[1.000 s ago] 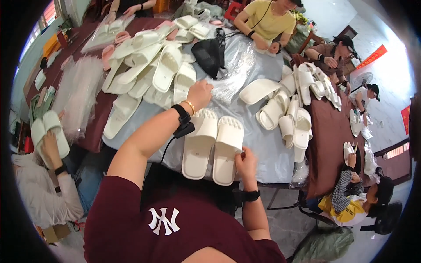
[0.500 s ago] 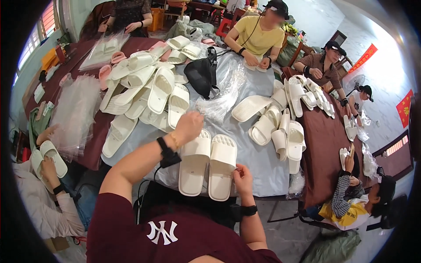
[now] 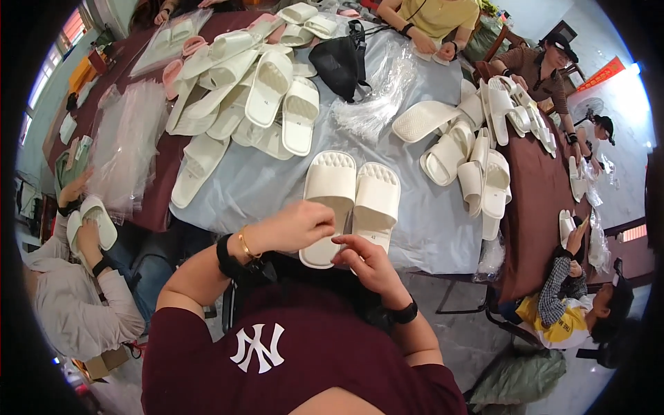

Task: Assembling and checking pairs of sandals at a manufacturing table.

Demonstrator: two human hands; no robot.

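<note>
A pair of white slide slippers lies side by side at the near table edge, toes away from me: a left slipper (image 3: 330, 181) and a right slipper (image 3: 377, 200). My left hand (image 3: 294, 225) is over the left slipper's strap and footbed, its fingers curled together; whatever they may hold is hidden. Close beside it, my right hand (image 3: 372, 266) hovers at the heels with bent fingers apart, covering part of the right slipper's heel. Nothing shows in its fingers.
A heap of white slippers (image 3: 270, 83) lies at the far left, more slippers (image 3: 446, 155) at the right. Clear plastic bags (image 3: 128, 149), a bundle of thin clear plastic (image 3: 377, 97) and a black bag (image 3: 339, 66) share the table. Co-workers sit around; one at left holds slippers (image 3: 100, 218).
My left hand has come back from the slippers' toe end to the left slipper's middle. My right hand has left the right slipper's outer edge and moved in toward the left hand. The view has shifted.
</note>
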